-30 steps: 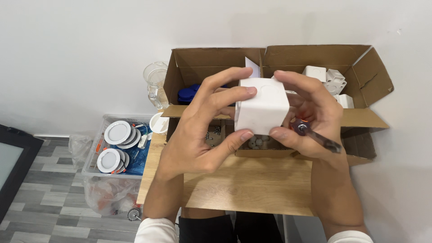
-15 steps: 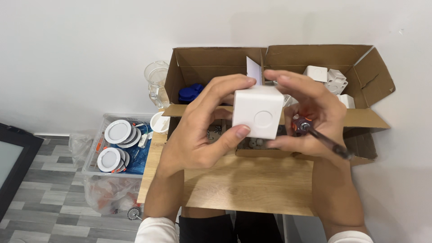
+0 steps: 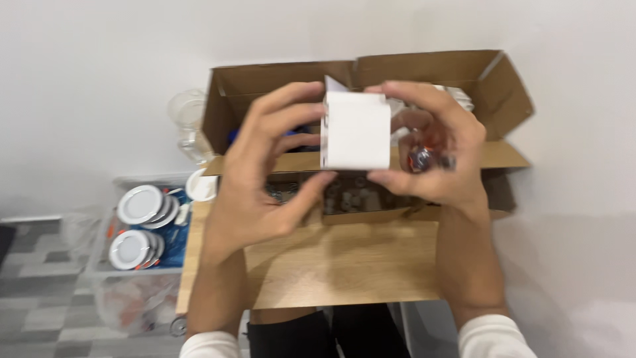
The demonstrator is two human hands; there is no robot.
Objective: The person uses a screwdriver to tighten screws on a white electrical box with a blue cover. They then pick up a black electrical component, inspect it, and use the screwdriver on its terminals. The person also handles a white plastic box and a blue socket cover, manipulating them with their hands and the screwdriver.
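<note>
A small white cardboard box (image 3: 356, 130) is held up between both hands above a wooden table (image 3: 338, 262). My left hand (image 3: 265, 169) grips its left side, with the thumb under the box's lower left corner. My right hand (image 3: 430, 149) holds its right side and also has a small dark tool with a red part (image 3: 424, 158) tucked in the palm. Behind the hands an open brown carton (image 3: 371, 86) stands against the white wall, with its contents mostly hidden.
On the floor at the left, a clear plastic bin (image 3: 136, 225) holds round white recessed lamps. A clear glass jar (image 3: 189, 126) stands beside the carton's left flap. A small white round object (image 3: 201, 185) lies at the table's left corner.
The white box has been turned in my hands: the face with a round mark no longer shows, and a plain face does. The view has shifted a little.
</note>
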